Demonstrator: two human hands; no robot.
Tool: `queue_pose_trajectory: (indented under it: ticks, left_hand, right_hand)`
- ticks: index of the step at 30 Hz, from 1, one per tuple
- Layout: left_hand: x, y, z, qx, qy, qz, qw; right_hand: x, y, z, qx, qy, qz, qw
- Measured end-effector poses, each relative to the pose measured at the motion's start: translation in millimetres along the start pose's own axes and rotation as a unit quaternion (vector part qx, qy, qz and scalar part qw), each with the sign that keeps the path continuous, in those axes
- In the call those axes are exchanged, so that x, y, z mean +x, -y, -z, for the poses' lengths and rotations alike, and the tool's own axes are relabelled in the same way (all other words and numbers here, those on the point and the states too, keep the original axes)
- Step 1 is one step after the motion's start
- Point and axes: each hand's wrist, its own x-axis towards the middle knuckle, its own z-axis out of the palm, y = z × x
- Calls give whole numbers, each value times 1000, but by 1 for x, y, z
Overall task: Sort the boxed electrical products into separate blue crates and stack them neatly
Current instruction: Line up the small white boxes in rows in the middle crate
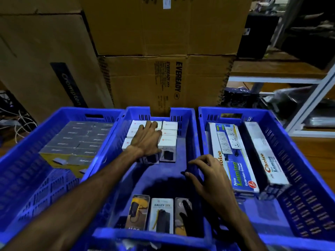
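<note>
Left hand (146, 140) lay flat, fingers straight, on the white boxes (169, 136) at the middle crate's (188, 124) far end – best pressed level, edges flush – right hand (206, 171) hovered empty, loosely curled.

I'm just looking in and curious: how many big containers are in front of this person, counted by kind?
Blue crates: 3, left, middle, right
Large brown cardboard cartons behind them: 3, left, upper, lower
Total: 6
</note>
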Motion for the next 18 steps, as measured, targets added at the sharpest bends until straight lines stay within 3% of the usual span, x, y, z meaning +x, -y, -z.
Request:
queue_pose_trajectory:
  ticks: [13, 18]
  left_hand:
    - [-10, -9, -26, 40, -32, 33, 998]
    - [-21, -16, -17, -19, -45, 45, 998]
  right_hand:
    - [-5, -5, 19, 62, 43, 0, 997]
    - [-2, -3, 21, 55, 48, -6, 997]
